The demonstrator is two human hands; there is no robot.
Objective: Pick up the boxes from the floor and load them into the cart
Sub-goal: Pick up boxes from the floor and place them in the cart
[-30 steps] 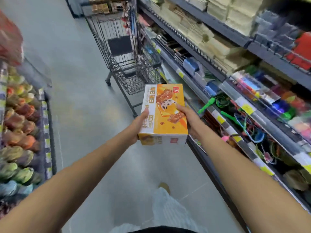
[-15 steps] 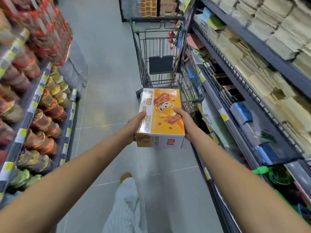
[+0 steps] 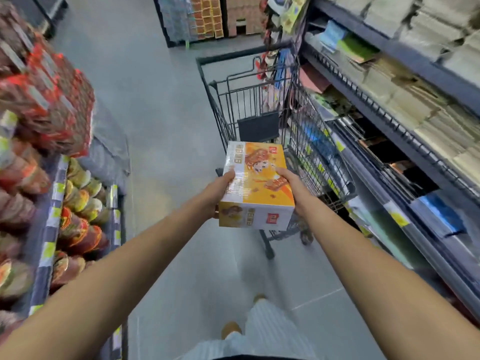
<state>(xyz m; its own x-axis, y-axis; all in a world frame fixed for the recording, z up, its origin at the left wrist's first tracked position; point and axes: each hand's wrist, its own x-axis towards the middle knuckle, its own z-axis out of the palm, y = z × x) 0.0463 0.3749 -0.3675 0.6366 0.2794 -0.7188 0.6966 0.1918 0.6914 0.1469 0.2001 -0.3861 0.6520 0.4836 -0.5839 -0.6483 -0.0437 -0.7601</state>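
Note:
I hold an orange and white snack box [image 3: 255, 188] out in front of me with both hands. My left hand [image 3: 217, 189] grips its left side, thumb on top. My right hand [image 3: 291, 185] grips its right side, thumb lying on the top face. The box hangs in the air just in front of the near end of a black wire shopping cart [image 3: 262, 100], which stands in the aisle close to the right-hand shelves. The cart's basket looks empty as far as I can see; its floor is partly hidden by the box.
Shelves of stationery and paper goods [image 3: 405, 105] line the right side, touching distance from the cart. Shelves of instant noodle bowls [image 3: 78, 203] and red packs [image 3: 52, 100] line the left. Grey floor [image 3: 145, 105] runs down the aisle. My feet [image 3: 231, 328] show below.
I have walked toward the cart with the box held in both hands; the cart is now much nearer and directly behind the box. The grip is unchanged.

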